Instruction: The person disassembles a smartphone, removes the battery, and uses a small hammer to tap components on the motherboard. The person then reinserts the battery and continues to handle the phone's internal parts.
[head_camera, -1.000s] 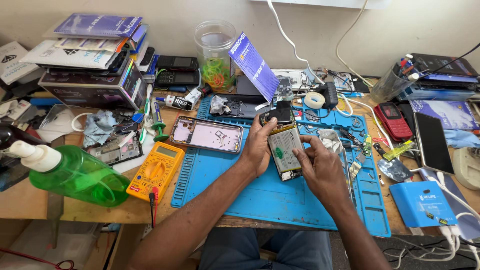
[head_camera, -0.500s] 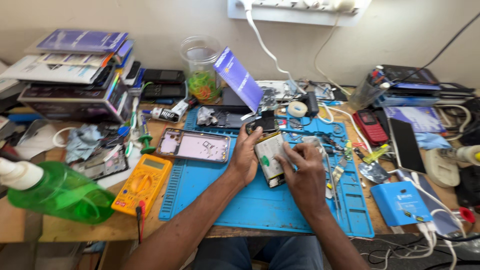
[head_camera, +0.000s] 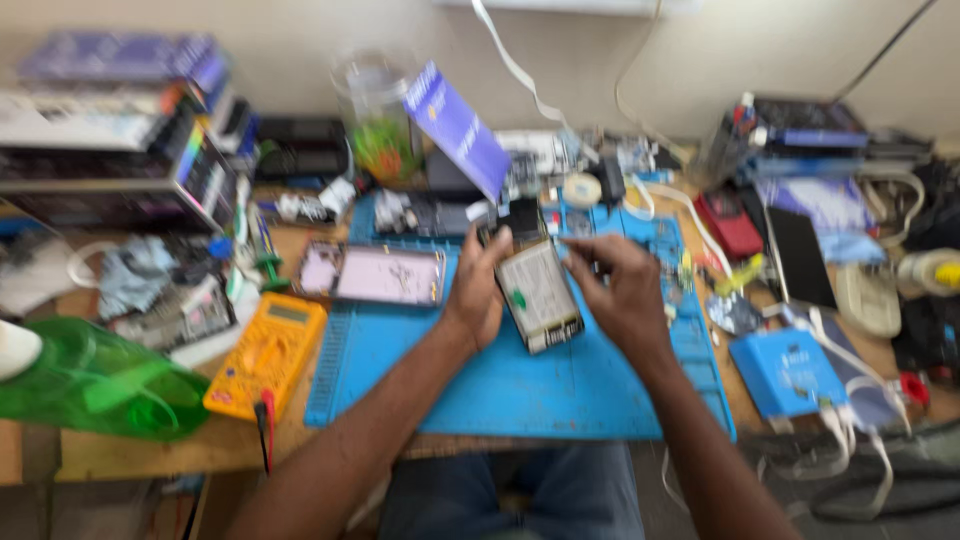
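At the centre of the frame, over the blue mat (head_camera: 560, 380), the left hand (head_camera: 478, 290) has its fingers clamped on the opened phone (head_camera: 540, 295), which it should brace flat so the right hand (head_camera: 620, 290), fingers pinched together, works gently.

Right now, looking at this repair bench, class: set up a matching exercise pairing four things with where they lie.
Things:
1. opened phone
2. yellow multimeter
3. green spray bottle
4. roll of tape

Places:
A. bench's far left, near edge
B. between the left hand and right hand
C. far edge of the blue mat
D. just left of the blue mat

Pairs: 1-B, 2-D, 3-A, 4-C
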